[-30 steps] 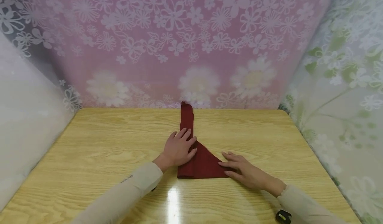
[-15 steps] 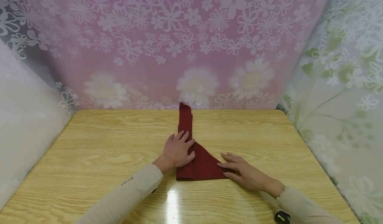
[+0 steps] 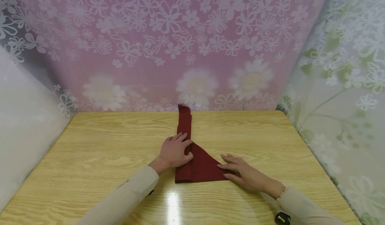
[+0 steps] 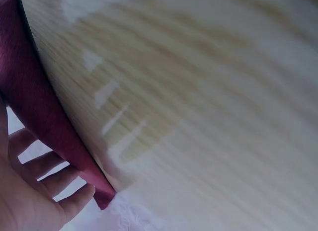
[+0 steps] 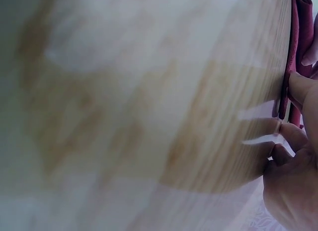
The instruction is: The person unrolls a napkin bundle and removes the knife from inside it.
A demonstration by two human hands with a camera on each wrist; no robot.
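A dark red cloth (image 3: 204, 166) lies on the wooden table, folded into a narrow upright strip with a triangular flap to the right. My left hand (image 3: 174, 153) rests across the strip, fingers extended toward the back. Over the flap's right corner lies my right hand (image 3: 248, 175), its thumb and fingertips touching the cloth and covering the tip. In the left wrist view, the spread fingers of the left hand (image 4: 35, 191) lie beside the cloth edge (image 4: 35, 97). The right wrist view has the right thumb (image 5: 302, 87) against the cloth's edge.
The wood-grain table (image 3: 114, 141) reaches back to a pink flowered curtain (image 3: 150, 68). A pale flowered curtain (image 3: 346, 118) hangs along the right side, and a white one (image 3: 24, 118) on the left. The strip's far end laps over the back table edge.
My left hand has slid slightly to the left on the strip, uncovering a bit more of its lower part. The right hand stays on the corner. The whole view has shifted slightly.
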